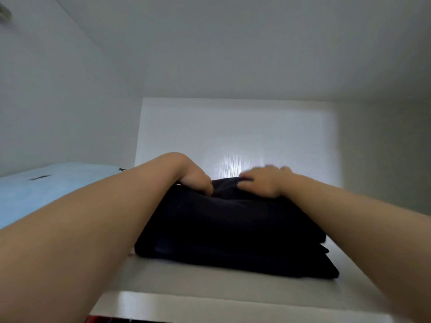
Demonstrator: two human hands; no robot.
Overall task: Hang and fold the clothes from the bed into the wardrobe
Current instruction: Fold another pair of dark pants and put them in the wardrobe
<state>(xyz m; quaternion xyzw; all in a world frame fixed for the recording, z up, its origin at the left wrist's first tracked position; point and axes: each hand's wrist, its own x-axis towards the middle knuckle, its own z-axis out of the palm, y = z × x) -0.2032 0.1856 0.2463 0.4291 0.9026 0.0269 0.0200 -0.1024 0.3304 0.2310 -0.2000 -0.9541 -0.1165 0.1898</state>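
The folded dark clothes lie on the wardrobe shelf near its front edge, the left grip curled into the top fold and the right grip spread flat on top (slightly blurred), probably to steady the pile and push it back.

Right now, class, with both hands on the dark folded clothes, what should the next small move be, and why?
Probably push the folded dark clothes a little further back on the shelf: their front corner lies near the lip, bare shelf shows behind, and the left hand and right hand rest on top.
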